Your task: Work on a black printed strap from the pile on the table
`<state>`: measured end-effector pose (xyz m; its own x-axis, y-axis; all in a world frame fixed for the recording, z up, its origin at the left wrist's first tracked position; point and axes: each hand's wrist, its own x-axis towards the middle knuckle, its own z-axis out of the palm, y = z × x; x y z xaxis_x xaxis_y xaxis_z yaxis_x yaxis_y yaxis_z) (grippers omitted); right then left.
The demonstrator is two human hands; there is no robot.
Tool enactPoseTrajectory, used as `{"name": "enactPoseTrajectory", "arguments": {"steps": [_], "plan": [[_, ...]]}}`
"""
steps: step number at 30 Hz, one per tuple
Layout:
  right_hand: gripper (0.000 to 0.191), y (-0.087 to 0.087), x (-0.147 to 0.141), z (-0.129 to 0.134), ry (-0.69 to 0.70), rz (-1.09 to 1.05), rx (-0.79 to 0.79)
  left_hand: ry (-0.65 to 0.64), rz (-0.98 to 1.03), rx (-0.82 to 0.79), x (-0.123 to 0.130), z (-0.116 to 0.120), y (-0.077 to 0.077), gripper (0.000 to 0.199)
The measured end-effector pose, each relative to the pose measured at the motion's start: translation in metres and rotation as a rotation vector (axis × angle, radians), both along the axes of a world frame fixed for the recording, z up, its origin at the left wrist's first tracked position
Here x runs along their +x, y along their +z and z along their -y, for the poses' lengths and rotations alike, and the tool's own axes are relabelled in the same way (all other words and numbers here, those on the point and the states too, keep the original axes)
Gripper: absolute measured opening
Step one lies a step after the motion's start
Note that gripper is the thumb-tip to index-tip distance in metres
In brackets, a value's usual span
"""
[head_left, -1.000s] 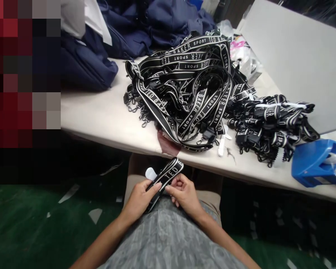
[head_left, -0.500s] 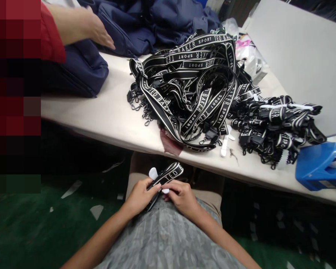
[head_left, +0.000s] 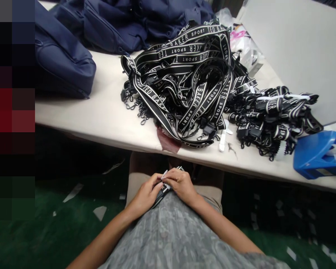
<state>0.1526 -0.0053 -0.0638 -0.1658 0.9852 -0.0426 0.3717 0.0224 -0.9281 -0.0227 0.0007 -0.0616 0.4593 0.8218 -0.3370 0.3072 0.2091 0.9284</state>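
A tangled heap of black-and-white lettered straps (head_left: 184, 82) lay on the pale table (head_left: 106, 116), with a pile of folded, bundled straps (head_left: 274, 116) just beside it. Navy bags (head_left: 72, 48) sat along the far edge. A blue tape dispenser (head_left: 316, 153), or so it seemed, stood at the right above the green floor (head_left: 39, 231).

A folded black strap (head_left: 164, 188) with white lettering sits low in the frame's centre. Fingers mostly cover it.

"TED BAKER SPORT" in white on the black straps (head_left: 190, 82).
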Motion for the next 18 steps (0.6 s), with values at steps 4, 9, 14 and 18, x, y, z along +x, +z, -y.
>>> {"name": "enactPoseTrajectory", "arguments": {"steps": [4,9,14,18], "plan": [[0.015,-0.016,0.005,0.001,-0.138,-0.167,-0.149,-0.043,-0.055,-0.009,0.002,-0.010,-0.001,0.027],[0.025,-0.017,0.004,0.006,-0.230,-0.293,-0.310,-0.044,0.114,-0.268,0.005,-0.022,0.004,0.032],[0.027,0.002,0.000,0.015,-0.255,-0.321,-0.386,-0.096,0.217,-0.456,0.000,-0.026,0.011,0.042],[0.020,0.012,0.000,0.021,-0.206,-0.222,-0.262,-0.103,0.191,-0.425,0.001,-0.023,0.018,0.033]]}}
